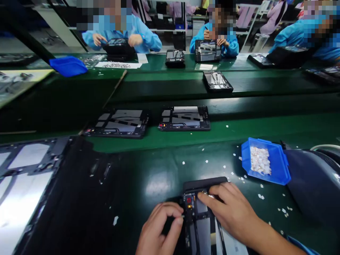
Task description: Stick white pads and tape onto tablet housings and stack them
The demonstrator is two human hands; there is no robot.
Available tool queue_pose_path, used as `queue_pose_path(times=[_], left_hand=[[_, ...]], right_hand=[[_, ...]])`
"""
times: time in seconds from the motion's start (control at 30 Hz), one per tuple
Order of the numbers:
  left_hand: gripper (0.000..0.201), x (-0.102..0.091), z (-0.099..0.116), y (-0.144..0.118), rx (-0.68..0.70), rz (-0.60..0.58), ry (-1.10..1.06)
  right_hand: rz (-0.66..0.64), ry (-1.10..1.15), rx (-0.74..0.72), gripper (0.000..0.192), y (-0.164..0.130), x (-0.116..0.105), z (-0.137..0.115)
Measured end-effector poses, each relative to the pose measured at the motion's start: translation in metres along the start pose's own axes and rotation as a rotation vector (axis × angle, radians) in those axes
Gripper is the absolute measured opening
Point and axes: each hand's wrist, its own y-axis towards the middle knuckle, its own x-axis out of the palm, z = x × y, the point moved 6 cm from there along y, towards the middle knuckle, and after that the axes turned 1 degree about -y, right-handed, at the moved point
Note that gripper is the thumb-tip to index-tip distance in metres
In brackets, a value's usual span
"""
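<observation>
An opened tablet (203, 230) with its circuit board and grey battery plates showing lies at the front of the green bench, just right of the middle. My left hand (159, 230) is at its left edge, thumb and forefinger brought together. A tiny pale bit may sit between those fingertips, too small to name. Across the upper part of the tablet lies my right hand (233, 212), fingers stretched out and fingertips touching the inside near the board. A small red part and an orange glint show between the two hands.
A blue bin (281, 166) of small white pieces stands at right beside a dark rounded machine (310, 180); white scraps lie around. Opened tablets (186, 118) rest beyond, another large one (29, 173) at left. Several co-workers in blue (148, 33) sit across the bench.
</observation>
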Motion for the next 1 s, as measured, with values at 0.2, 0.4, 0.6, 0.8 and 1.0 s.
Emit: queue_pose_path(times=[0.2, 0.4, 0.6, 0.8, 1.0], left_hand=[[0.013, 0.007, 0.021, 0.016, 0.157, -0.093, 0.191], [0.017, 0.019, 0.032, 0.013, 0.358, -0.196, 0.529], [0.017, 0.02, 0.036, 0.018, 0.317, -0.288, 0.534], [0.015, 0.011, 0.025, 0.036, -0.09, -0.206, 0.177], [0.015, 0.029, 0.009, 0.051, -0.221, -0.297, 0.118]], right_hand=[[-0.179, -0.196, -0.044, 0.045, 0.006, 0.01, -0.002], [-0.229, -0.26, -0.15, 0.041, 0.012, 0.007, -0.004], [-0.256, -0.276, -0.19, 0.035, 0.017, 0.004, -0.002], [-0.315, -0.261, -0.206, 0.036, 0.019, 0.003, 0.005], [-0.336, -0.259, -0.21, 0.039, 0.018, 0.005, 0.008]])
